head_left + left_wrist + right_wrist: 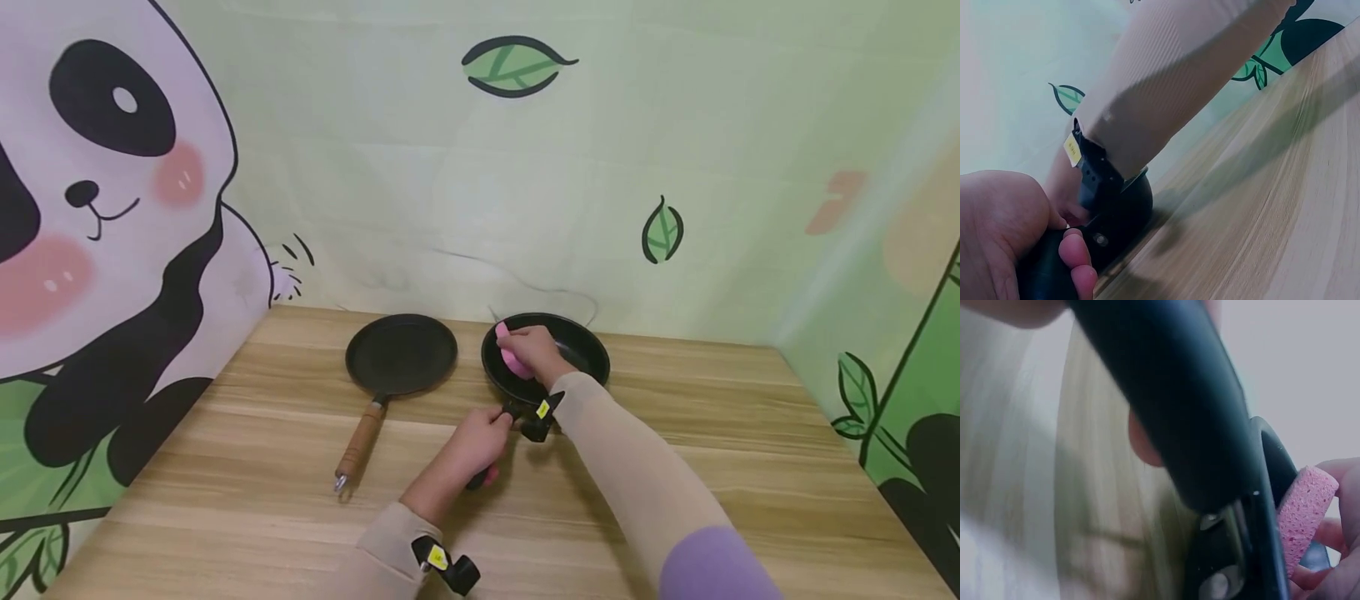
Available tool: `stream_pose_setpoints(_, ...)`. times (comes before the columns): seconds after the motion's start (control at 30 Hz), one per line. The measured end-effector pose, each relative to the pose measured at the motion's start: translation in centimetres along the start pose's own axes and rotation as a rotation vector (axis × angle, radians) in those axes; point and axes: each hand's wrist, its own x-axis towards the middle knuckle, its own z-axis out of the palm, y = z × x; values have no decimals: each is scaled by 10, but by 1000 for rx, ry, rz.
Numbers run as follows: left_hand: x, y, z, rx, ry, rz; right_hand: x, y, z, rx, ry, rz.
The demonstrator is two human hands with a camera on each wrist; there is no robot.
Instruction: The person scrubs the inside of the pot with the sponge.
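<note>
A deep black frying pan stands toward the back of the wooden table. My left hand grips its black handle, with fingers wrapped round it in the left wrist view. Inside the pan my right hand holds a pink sponge against the left part of the interior. From the right wrist, the sponge's porous edge shows between the fingers, just past the pan's rim. The big black shape across that view is the pan handle.
A flat black pan with a wooden handle lies to the left, its handle pointing toward me. Behind the table rises a pale green wall cloth printed with a panda and leaves. Both wrists wear small black cameras.
</note>
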Motion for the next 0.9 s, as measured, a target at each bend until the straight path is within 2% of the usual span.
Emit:
stream_pose_setpoints(0.1, 1, 0, 1, -9, -2, 2, -3, 1, -3, -13, -72, -44)
stream_pose_setpoints(0.27, 0, 1, 1, -7, 4, -7, -11, 1, -10, -47, -195, -58)
stream_pose_setpoints(0.33, -1, 1, 2, -7, 5, -9, -14, 1, -13, -74, -226, -48)
stream_pose_setpoints(0.53, 0, 1, 2, -22, 7, 5, -22, -1, -23, -175, -297, -93)
stream_pose_setpoints(0.9, 2, -2, 3, -32, 14, 11, -38, -3, -52, -337, -503, -164)
